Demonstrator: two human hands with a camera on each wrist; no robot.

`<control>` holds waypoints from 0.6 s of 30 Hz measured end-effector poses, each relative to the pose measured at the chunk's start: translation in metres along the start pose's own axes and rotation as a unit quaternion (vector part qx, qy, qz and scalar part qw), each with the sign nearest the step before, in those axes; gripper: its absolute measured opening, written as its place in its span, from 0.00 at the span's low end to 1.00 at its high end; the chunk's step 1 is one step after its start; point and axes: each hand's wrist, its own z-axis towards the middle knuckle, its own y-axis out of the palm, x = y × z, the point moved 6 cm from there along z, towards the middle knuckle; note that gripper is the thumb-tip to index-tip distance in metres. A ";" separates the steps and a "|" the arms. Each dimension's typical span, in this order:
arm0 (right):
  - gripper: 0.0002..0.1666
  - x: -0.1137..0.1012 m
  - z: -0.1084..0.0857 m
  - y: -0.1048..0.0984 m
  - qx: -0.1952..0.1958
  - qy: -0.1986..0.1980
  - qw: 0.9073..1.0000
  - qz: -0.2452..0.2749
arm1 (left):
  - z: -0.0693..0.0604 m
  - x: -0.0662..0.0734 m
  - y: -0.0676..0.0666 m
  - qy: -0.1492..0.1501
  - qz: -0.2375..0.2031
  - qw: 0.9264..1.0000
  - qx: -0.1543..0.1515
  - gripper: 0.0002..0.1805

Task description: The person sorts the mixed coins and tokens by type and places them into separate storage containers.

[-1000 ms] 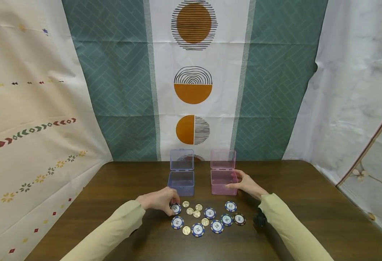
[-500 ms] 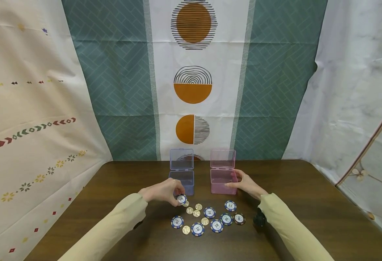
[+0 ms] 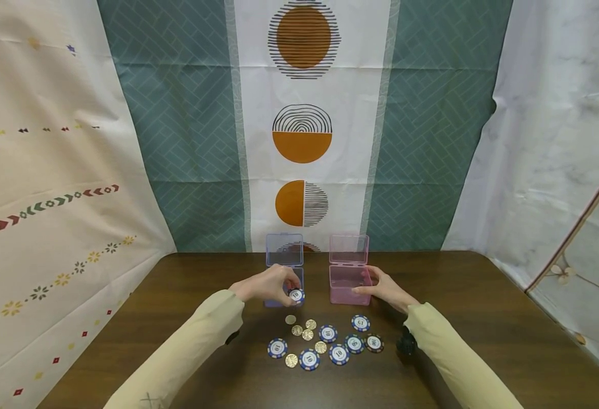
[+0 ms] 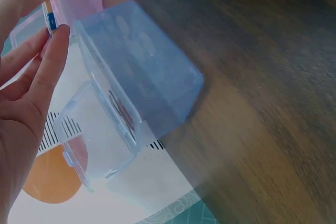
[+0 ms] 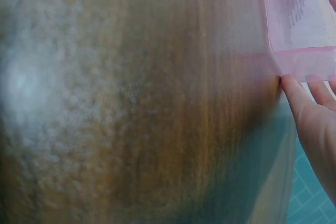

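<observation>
Between the thumb and fingertips of my left hand [image 3: 268,284] is a blue-and-white poker chip [image 3: 296,295], held above the front of the blue box [image 4: 142,72]. That box is clear plastic, its hinged lid [image 3: 285,250] raised, and the hand hides much of it in the head view. The left wrist view shows the chip [image 4: 51,19] edge-on. My right hand [image 3: 388,289] grips the right side of the pink box [image 3: 342,294], thumb toward the front and fingers toward the back. Its lid [image 3: 349,250] also stands raised.
In front of the boxes, several poker chips [image 3: 309,359] and several gold coins [image 3: 308,334] lie scattered on the dark wooden table [image 3: 202,363]. A patterned curtain [image 3: 192,142] hangs behind the table's back edge. A black object [image 3: 406,344] sits under the right forearm.
My left hand has lifted the poker chip off the table and carried it right and away from me, over to the blue box. My right hand stays at the pink box.
</observation>
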 end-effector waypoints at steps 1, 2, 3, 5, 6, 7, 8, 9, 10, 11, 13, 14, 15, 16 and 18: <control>0.50 0.000 0.000 0.000 0.000 0.000 1.000 0.000 | 0.002 0.000 -0.001 -0.001 0.001 1.000 0.003 0.15; 0.50 0.000 0.000 0.000 -0.001 0.000 1.000 0.000 | 0.004 0.000 -0.002 -0.003 0.002 1.000 0.006 0.14; 0.49 -0.001 0.000 0.000 -0.002 -0.001 1.000 0.001 | 0.005 0.000 -0.003 -0.002 0.004 1.000 0.009 0.14; 0.50 0.000 0.000 0.000 -0.002 -0.002 1.000 0.000 | 0.008 -0.001 -0.004 -0.006 0.006 1.000 0.016 0.13; 0.50 0.000 0.000 -0.001 -0.003 -0.002 1.000 -0.001 | 0.010 -0.002 -0.004 -0.008 0.008 1.000 0.019 0.13; 0.50 0.000 0.000 -0.001 -0.003 -0.002 1.000 -0.003 | 0.012 -0.003 -0.005 -0.013 0.006 1.000 0.021 0.13; 0.50 0.000 0.000 -0.001 -0.003 -0.003 1.000 -0.005 | 0.013 -0.004 -0.005 -0.018 0.004 1.000 0.023 0.13; 0.50 0.000 0.000 -0.002 -0.003 -0.001 1.000 -0.007 | 0.015 -0.005 -0.005 -0.022 0.001 0.999 0.025 0.13; 0.50 0.000 0.000 -0.002 -0.003 -0.001 1.000 -0.007 | 0.016 -0.007 -0.005 -0.030 -0.005 0.999 0.027 0.13; 0.50 0.000 -0.001 -0.002 -0.004 0.000 1.000 -0.006 | 0.017 -0.008 -0.006 -0.037 -0.012 0.999 0.029 0.13; 0.50 0.000 -0.001 -0.002 -0.005 0.001 1.000 -0.007 | 0.020 -0.010 -0.006 -0.049 -0.021 0.998 0.034 0.13; 0.50 0.000 -0.001 -0.002 -0.006 0.000 1.000 -0.008 | 0.022 -0.010 -0.006 -0.052 -0.022 0.998 0.038 0.13; 0.49 -0.001 -0.001 -0.002 -0.006 0.000 1.000 -0.007 | 0.024 -0.010 -0.007 -0.054 -0.023 0.997 0.042 0.13; 0.49 -0.001 -0.001 -0.002 -0.006 -0.001 1.000 -0.007 | 0.026 -0.010 -0.007 -0.055 -0.024 0.997 0.045 0.13; 0.49 -0.001 -0.001 -0.002 -0.007 -0.004 1.000 -0.003 | 0.030 -0.009 -0.008 -0.049 -0.022 0.997 0.051 0.13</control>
